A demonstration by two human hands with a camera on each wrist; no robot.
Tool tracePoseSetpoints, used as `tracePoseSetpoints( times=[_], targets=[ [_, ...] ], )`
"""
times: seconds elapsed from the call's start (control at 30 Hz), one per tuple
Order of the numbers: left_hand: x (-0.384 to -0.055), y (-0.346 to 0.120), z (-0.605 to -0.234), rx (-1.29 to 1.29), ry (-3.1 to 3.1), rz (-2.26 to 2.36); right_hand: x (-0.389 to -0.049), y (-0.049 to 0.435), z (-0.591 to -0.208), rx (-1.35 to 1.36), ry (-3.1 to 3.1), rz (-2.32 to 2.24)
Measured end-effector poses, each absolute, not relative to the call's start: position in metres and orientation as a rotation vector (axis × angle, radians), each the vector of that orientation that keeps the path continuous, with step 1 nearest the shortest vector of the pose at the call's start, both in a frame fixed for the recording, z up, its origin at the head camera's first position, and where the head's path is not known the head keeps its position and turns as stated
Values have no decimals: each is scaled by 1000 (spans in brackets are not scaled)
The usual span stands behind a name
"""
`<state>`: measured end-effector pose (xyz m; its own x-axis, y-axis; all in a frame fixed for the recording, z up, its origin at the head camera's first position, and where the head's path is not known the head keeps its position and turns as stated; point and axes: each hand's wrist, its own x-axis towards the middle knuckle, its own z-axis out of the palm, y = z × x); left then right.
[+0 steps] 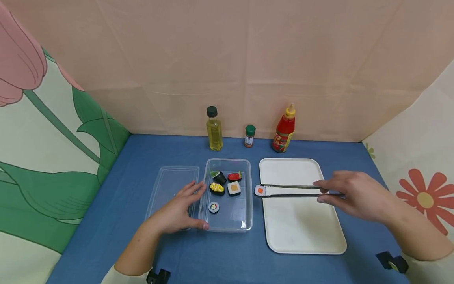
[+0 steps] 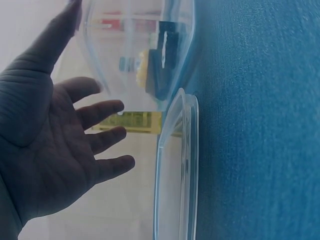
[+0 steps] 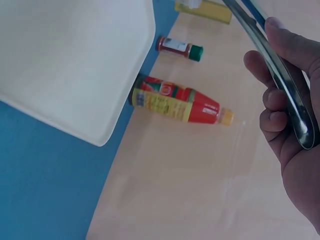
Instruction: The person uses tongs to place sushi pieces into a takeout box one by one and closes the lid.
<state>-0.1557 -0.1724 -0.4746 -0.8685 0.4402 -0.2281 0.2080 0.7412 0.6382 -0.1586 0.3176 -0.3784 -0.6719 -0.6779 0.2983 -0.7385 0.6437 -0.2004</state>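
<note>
My right hand (image 1: 351, 193) grips metal tongs (image 1: 291, 185), also seen in the right wrist view (image 3: 280, 70). Between the tong tips is a sushi roll (image 1: 260, 191) with an orange centre, in the gap by the tray's left edge. My left hand (image 1: 181, 211) is spread at the left wall of a clear plastic container (image 1: 234, 223); whether it touches the wall I cannot tell. Inside lie a black hand-roll piece (image 1: 218, 177), a red-topped sushi (image 1: 234, 176), a yellow corn-topped sushi (image 1: 216, 188), a white square sushi (image 1: 233, 188) and a small round roll (image 1: 213, 207).
A white tray (image 1: 305, 232) lies right of the container. The clear lid (image 1: 163, 185) is at its left, partly behind my left arm. Along the back stand an oil bottle (image 1: 214, 132), a green-capped spice jar (image 1: 249, 138) and a red sauce bottle (image 1: 285, 130).
</note>
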Motion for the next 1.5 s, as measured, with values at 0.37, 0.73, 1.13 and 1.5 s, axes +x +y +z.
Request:
tracePoseSetpoints(
  times=[0.37,0.73,1.13,1.5],
  targets=[
    [-156,-172,-475,497,2575,879,-169,294,-378,1285,-2634,476],
    [-157,-172,-476,491,2575,887,-177,275,-375,1367,-2623,464],
    [-157,-171,-474,487,2573,882,-184,252,-377,1428,-2715,370],
    [-156,-172,-475,492,2580,874,-191,225,-374,1433,-2867,244]
  ],
)
